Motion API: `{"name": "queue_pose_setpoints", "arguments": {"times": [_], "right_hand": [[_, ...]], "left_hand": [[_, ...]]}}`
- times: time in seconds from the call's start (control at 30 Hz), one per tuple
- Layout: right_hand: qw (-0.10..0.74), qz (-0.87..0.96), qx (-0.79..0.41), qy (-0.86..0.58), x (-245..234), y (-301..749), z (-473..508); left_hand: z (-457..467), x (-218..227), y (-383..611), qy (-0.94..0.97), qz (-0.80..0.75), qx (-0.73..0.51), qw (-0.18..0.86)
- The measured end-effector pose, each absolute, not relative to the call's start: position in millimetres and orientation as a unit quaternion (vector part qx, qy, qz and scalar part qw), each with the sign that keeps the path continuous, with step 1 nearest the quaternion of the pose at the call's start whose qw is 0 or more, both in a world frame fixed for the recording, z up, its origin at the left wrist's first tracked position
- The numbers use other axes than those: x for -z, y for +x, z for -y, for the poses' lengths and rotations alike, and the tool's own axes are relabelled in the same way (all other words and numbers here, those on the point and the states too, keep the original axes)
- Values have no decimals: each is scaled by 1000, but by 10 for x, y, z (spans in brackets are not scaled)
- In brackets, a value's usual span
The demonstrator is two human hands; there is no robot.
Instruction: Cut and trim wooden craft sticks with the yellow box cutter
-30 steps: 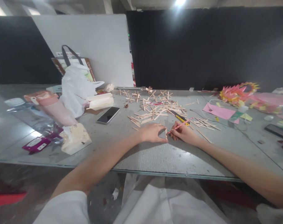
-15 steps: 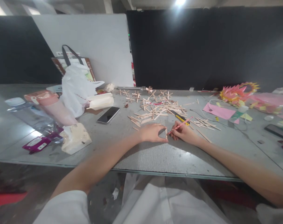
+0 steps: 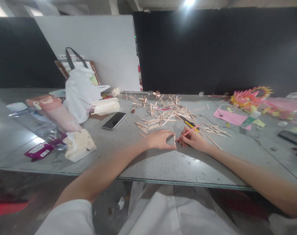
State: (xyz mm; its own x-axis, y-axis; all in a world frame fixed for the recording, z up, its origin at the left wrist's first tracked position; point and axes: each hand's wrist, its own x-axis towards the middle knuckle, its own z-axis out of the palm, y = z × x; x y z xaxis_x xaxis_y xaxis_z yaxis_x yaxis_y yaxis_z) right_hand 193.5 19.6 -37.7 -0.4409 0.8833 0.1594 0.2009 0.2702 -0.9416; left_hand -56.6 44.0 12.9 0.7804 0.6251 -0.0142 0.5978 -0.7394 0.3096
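Between the thumb and fingers of my left hand [image 3: 160, 139] is a short wooden stick [image 3: 174, 140], gripped by its two ends close to the tabletop. My right hand [image 3: 189, 138] is closed around a pink pencil [image 3: 192, 128], whose lower tip points at the stick; whether it touches is too small to tell. Just beyond my right hand lies a yellow and black utility knife [image 3: 190, 124]. A heap of loose wooden sticks [image 3: 169, 117] spreads behind my left hand, and a smaller group of sticks [image 3: 215, 129] lies right of the knife.
On the left are a smartphone [image 3: 114, 120], a tissue pack [image 3: 80, 145], a pink tumbler [image 3: 57, 112], a clear bottle [image 3: 32, 122] and a white plastic bag [image 3: 78, 93]. Pink paper [image 3: 229, 116], a cable and a spiky paper craft [image 3: 248, 98] lie right. Dark panels [image 3: 212, 52] stand behind.
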Motion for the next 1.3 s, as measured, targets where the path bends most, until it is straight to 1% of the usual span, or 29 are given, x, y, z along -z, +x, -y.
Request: {"name": "queue_pose_setpoints", "arguments": {"times": [0.67,0.87,1.13,1.2,1.3], "right_hand": [[361,718,-443,-399,378,1941,-194],[366,713,-450,-394,392,1949,-206],[362,714,-450,-396,389,1934,-204],[374,703,-457,-397,379,1927,-189],[414,680,-454,-400,350,1916,-158]], "left_hand": [[-428,-137,-563,929,-328,-59,158],[-434,-158,-570,929,-332,-39,158],[-448,-88,-561,921,-350,-60,161],[-450,-104,-547,920,-349,-60,167],[-462,-122,-531,910,-363,-56,194]]}}
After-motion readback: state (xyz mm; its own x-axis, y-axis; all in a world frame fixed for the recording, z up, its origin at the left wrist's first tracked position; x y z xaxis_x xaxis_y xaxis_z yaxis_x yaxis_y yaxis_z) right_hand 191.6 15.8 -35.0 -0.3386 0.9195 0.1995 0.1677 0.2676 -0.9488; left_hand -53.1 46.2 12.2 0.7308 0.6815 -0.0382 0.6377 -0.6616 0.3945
